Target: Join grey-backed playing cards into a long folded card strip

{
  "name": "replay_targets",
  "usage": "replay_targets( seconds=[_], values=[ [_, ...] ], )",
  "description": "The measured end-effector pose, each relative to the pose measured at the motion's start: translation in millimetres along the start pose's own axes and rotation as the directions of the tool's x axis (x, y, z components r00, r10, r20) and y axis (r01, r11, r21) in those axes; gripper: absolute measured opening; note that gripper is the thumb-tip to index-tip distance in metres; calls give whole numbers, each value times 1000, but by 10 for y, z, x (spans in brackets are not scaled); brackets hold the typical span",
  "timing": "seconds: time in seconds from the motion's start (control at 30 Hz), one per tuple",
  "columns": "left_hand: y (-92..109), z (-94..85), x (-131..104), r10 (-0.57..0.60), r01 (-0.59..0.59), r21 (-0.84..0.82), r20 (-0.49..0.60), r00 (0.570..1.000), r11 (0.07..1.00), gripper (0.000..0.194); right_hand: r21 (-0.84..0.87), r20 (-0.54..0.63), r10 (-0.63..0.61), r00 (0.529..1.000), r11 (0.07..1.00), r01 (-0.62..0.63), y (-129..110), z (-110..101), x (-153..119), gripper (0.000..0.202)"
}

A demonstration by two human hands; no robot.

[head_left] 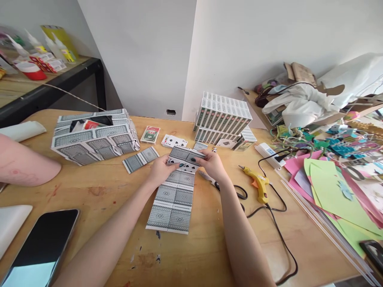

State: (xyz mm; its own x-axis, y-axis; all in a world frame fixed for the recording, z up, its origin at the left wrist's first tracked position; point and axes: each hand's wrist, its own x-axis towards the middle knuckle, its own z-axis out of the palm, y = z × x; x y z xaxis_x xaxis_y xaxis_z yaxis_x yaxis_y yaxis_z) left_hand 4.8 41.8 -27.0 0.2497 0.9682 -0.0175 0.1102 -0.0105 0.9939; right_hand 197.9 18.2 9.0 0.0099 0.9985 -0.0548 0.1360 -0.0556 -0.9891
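Observation:
A long panel of joined playing cards (175,197), patterned backs up, lies on the table in front of me. Its far end is lifted, and a strip of spade faces shows there. My left hand (161,169) pinches this end at its left side, thumb on the card faces. On the right side my right hand (212,162) grips the same end, thumb on top. Scissors (214,181) lie partly hidden beside my right wrist. Just beyond the hands are a small stack of face-up cards (173,141) and a short card-back strip (140,158).
A box made of cards (95,139) stands at the left, near a phone (42,243). Stacked card packs (223,115) stand at the back. To the right are a yellow glue gun (259,183) with its cord, a power strip (271,155) and coloured paper (332,191).

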Motion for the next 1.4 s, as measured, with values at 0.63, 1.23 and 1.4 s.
replay_targets(
  seconds=[0.63, 1.23, 1.4],
  values=[
    [67, 27, 5, 25, -28, 115, 26, 999, 993, 32, -207, 69, -54, 996, 976, 68, 12, -60, -16, 19],
    [209, 102, -40, 27, -12, 167, -88, 996, 986, 41, -339, 139, -166, 976, 918, 204, -115, 37, -83, 35],
    [73, 47, -19, 60, -59, 121, -8, 998, 991, 35, -388, 157, -155, 975, 898, 205, -133, 28, -97, 34]
  ],
)
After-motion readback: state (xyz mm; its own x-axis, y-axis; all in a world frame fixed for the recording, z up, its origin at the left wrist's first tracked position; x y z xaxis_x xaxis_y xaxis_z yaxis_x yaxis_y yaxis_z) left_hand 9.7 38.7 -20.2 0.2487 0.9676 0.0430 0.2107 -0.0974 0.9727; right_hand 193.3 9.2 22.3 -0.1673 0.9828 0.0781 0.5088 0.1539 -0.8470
